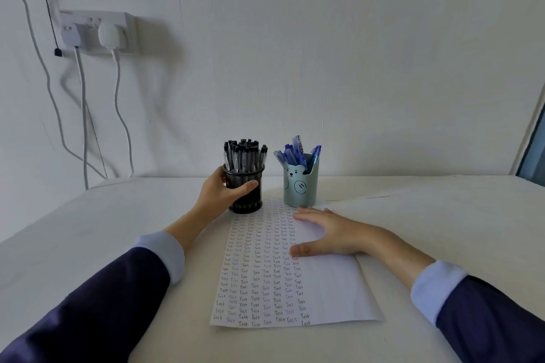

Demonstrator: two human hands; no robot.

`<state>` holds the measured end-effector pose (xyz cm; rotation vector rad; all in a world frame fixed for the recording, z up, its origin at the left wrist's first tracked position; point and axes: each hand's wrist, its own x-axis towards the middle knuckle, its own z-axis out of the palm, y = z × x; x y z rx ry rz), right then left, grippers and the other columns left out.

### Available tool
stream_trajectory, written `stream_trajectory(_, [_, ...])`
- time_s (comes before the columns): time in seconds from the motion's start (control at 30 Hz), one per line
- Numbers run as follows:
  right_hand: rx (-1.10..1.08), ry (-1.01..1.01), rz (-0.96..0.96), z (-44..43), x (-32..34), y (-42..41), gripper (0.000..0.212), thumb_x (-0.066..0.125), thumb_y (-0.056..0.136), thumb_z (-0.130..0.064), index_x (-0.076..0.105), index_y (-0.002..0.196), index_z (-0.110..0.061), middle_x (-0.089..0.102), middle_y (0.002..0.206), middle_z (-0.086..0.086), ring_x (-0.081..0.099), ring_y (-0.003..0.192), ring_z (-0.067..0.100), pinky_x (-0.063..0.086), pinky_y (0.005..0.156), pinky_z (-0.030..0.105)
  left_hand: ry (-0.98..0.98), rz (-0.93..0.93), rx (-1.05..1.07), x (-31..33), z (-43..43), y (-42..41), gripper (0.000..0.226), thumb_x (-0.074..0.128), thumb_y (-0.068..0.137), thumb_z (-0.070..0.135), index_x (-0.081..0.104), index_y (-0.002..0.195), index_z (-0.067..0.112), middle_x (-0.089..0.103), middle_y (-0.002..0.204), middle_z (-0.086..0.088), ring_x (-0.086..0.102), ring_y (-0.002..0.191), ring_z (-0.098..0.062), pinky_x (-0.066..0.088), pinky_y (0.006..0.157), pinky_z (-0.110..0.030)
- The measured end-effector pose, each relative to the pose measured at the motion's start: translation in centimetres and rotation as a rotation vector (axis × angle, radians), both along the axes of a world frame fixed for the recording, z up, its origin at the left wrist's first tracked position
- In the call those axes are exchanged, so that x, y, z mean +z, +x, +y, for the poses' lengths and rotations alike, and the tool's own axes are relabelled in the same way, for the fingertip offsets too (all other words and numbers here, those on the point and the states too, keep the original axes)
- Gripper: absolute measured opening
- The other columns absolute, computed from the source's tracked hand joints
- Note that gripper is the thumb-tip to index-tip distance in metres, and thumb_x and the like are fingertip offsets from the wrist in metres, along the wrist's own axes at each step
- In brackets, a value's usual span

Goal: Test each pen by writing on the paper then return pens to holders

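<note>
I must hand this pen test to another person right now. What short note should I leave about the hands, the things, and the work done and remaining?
Left hand grips the black mesh holder, which is full of black pens.
Right hand lies flat on the paper. Neither hand holds a pen.
The bear holder with blue pens stands at the paper's far edge.
Done: columns of "Test" cover the paper's left part.
Left: I cannot tell which pens are untested. The paper's right strip is blank for more tests.
</note>
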<state>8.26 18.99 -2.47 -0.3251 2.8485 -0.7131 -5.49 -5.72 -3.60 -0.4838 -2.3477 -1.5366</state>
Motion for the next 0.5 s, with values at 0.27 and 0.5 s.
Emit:
stream_trajectory(0.27, [0.002,0.009,0.038,0.05,-0.29,-0.20,0.093,0.065,0.077,-0.067,0.022,0.153,-0.036,0.009,0.162,-0.018,0.000,0.150,0.010,-0.002,0.114,0.024,-0.017,-0.048,-0.029,-0.10,0.13,0.29,0.076,0.080,0.068,0.057,0.054,0.129,0.020,0.066,0.116,0.004,0.061,0.107,-0.012,0.048,0.088,-0.027])
stream_trajectory(0.5, [0.013,-0.021,0.046,0.13,-0.63,-0.39,0.099,0.064,0.069,-0.075,0.025,0.152,-0.038,0.012,0.160,-0.020,0.002,0.149,0.008,-0.002,0.119,0.029,0.039,-0.093,-0.046,-0.04,0.08,0.48,0.106,0.077,0.051,0.074,0.045,0.137,0.021,0.061,0.128,0.003,0.056,0.120,-0.017,0.048,0.100,-0.036])
